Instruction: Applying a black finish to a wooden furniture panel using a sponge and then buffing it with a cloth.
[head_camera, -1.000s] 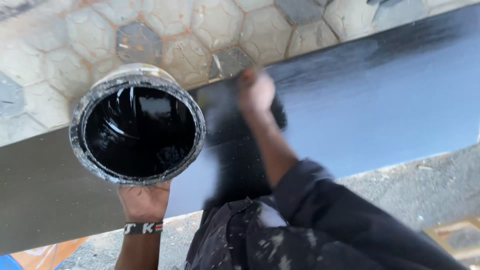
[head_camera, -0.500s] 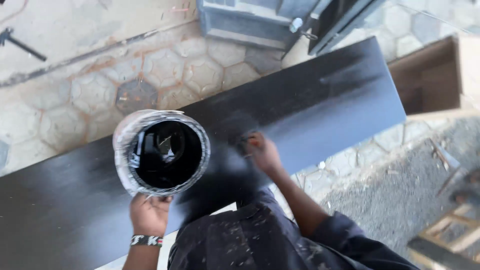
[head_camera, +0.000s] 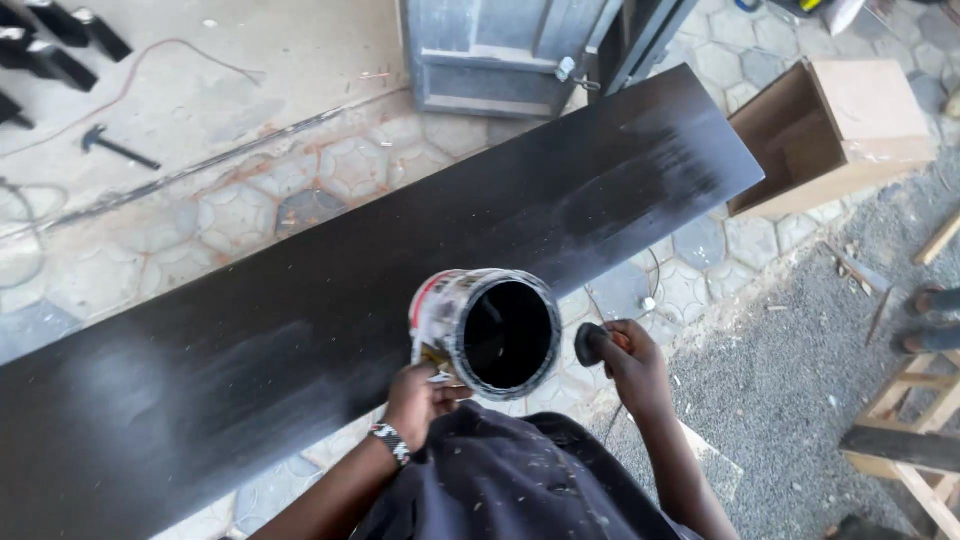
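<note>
My left hand (head_camera: 418, 398) grips a paint can (head_camera: 485, 330) from below; the can is tilted toward me, its inside black with paint and its outside white and smeared. My right hand (head_camera: 628, 362) holds a small dark applicator pad (head_camera: 590, 344) just right of the can's mouth. Both hands hover at the near edge of a long black-painted board (head_camera: 330, 300) that runs diagonally from lower left to upper right. The board's surface is dark, with a greyer streaked patch near its far right end.
An open wooden box (head_camera: 830, 130) stands at the board's far end. A grey metal door panel (head_camera: 500, 55) lies behind the board. A hammer (head_camera: 118, 148) and dark blocks (head_camera: 60, 35) lie at the upper left. Wooden frame pieces (head_camera: 910, 450) and someone's sandalled feet (head_camera: 925, 320) are at right.
The view has pulled back and higher, showing the whole board. My right hand has come off the board's surface and now holds the pad beside the can.
</note>
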